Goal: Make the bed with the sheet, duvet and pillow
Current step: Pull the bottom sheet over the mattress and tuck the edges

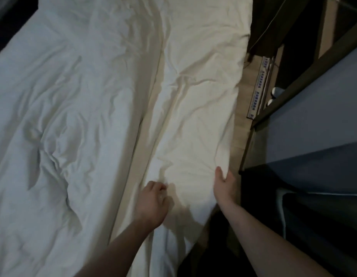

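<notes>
A white, wrinkled duvet covers the left and middle of the bed. To its right a cream-lit band of white bedding hangs over the bed's right side; whether it is sheet or duvet I cannot tell. My left hand is closed in a fist, pinching a fold of that band near its lower part. My right hand grips the band's outer edge, thumb on top, fingers hidden beneath the cloth. No pillow is in view.
A strip of wooden floor runs along the bed's right side. Beyond it stands a dark shelf frame with a white power strip on the floor. A dark chair or bag sits low right.
</notes>
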`<state>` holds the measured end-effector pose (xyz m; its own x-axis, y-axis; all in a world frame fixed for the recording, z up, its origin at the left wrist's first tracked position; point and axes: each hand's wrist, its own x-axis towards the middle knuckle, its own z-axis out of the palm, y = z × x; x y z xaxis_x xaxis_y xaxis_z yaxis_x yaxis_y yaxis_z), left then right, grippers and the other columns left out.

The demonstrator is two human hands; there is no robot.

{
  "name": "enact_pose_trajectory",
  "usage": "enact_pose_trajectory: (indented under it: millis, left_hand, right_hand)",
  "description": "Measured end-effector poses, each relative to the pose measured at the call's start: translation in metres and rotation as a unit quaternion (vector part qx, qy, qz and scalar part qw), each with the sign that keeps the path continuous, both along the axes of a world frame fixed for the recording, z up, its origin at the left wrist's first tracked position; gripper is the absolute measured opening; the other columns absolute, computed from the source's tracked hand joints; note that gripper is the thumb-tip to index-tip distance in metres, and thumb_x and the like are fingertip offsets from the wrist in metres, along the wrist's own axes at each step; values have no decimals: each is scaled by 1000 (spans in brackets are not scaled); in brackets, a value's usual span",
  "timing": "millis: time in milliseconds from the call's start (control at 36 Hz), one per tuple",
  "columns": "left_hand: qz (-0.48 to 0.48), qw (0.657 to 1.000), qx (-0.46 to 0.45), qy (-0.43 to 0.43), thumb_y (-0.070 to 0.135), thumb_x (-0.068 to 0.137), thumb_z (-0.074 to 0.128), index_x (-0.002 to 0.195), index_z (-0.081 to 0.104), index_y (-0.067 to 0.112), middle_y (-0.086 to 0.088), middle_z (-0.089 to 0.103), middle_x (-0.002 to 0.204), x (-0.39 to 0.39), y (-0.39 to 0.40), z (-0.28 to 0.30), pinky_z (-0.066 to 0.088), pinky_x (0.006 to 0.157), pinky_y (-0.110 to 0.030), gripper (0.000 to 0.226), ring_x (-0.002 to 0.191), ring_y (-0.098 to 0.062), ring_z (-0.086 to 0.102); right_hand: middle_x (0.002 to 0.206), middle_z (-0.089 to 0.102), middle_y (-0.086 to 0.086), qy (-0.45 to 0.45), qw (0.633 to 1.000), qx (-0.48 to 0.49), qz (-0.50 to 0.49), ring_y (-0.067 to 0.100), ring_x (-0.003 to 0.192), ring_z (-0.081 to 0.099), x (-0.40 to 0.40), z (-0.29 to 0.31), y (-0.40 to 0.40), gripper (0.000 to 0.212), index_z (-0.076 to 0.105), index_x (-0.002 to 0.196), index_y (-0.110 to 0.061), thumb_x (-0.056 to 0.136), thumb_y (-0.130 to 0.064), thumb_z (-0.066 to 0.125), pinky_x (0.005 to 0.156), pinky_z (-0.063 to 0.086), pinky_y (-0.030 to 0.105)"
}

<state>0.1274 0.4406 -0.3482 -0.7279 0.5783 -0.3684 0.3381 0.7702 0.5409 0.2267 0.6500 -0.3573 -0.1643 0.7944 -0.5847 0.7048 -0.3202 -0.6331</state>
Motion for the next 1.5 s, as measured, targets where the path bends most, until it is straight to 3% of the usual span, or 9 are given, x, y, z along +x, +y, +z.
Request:
enact_pose_trajectory:
  millis: [306, 417, 556, 667, 917, 1083, 1222, 1361, 1500]
  left_hand:
    - [-46, 980, -192, 17, 69, 62, 24, 146, 33, 20, -6, 25, 155, 49, -80, 1, 22, 115, -38, 98, 141, -30, 27]
    - [-49, 977, -206, 13, 59, 78, 46, 143, 30, 17, -5, 24, 153, 70, -97, 8, 22, 114, -38, 79, 141, -29, 24]
    - [-47, 971, -225, -60, 53, 84, 56, 155, 16, 17, -2, 10, 163, 100, -116, 8, 27, 113, -33, 89, 146, -24, 19]
    - [-74, 960, -255, -85, 46, 89, 60, 158, 5, 25, 4, 3, 165, 114, -132, 3, 26, 115, -33, 90, 148, -23, 18]
    - [-110, 958, -260, -59, 51, 86, 61, 158, 9, 25, 3, 6, 165, 117, -146, -19, 25, 116, -33, 92, 148, -24, 20]
    - [-187, 949, -246, -56, 70, 81, 39, 156, 19, 29, 2, 4, 165, 138, -157, -15, 10, 119, -31, 88, 151, -23, 9]
    - [-170, 976, -121, -64, 49, 82, 59, 148, 37, 31, 6, 27, 159, 137, -170, 4, 26, 117, -28, 72, 144, -19, 27]
    - [-101, 989, 31, 105, 32, 74, 66, 123, 59, 21, 0, 53, 133, 86, -212, 38, 45, 95, -31, 51, 115, -22, 55]
    - [-44, 970, -173, 164, 59, 71, 64, 143, 41, 26, -4, 36, 152, 6, -301, 44, 32, 106, -48, 82, 136, -30, 38]
  right_hand:
    - [126, 59, 21, -34, 996, 13, -83, 40, 115, 56, 33, -3, -3, 36, 57, 125, 0, 103, -26, 47, 94, 44, 39]
    - [132, 57, 16, -52, 995, -57, -60, 39, 120, 53, 54, -17, -24, 40, 54, 128, -3, 101, -32, 49, 98, 42, 39]
    - [126, 60, 12, -34, 969, -230, 87, 31, 115, 58, 112, -86, -114, 117, 42, 115, -22, 29, -99, 59, 102, 44, 39]
    - [144, 51, 10, -72, 934, -287, 200, 28, 130, 50, 132, -42, -181, 78, 42, 144, -11, 86, -58, 63, 105, 39, 31]
    - [128, 62, 14, -59, 963, -192, 182, 31, 117, 57, 156, -53, -231, 46, 60, 129, -11, 98, -43, 51, 87, 42, 28]
    - [112, 69, 22, -41, 992, -73, 93, 41, 106, 62, 202, -54, -251, 109, 69, 112, -3, 67, -92, 24, 88, 46, 39]
    - [112, 66, 31, -104, 991, -40, 74, 47, 106, 60, 208, -49, -245, 36, 68, 108, 5, 98, -27, 58, 89, 45, 43]
    - [132, 56, 30, -128, 989, -58, 50, 44, 123, 51, 202, -51, -247, 46, 57, 129, 6, 100, -29, 53, 102, 38, 40]
    - [134, 45, 29, -175, 984, -17, 3, 44, 121, 46, 168, -38, -285, 46, 49, 125, 1, 85, -11, 67, 100, 37, 43]
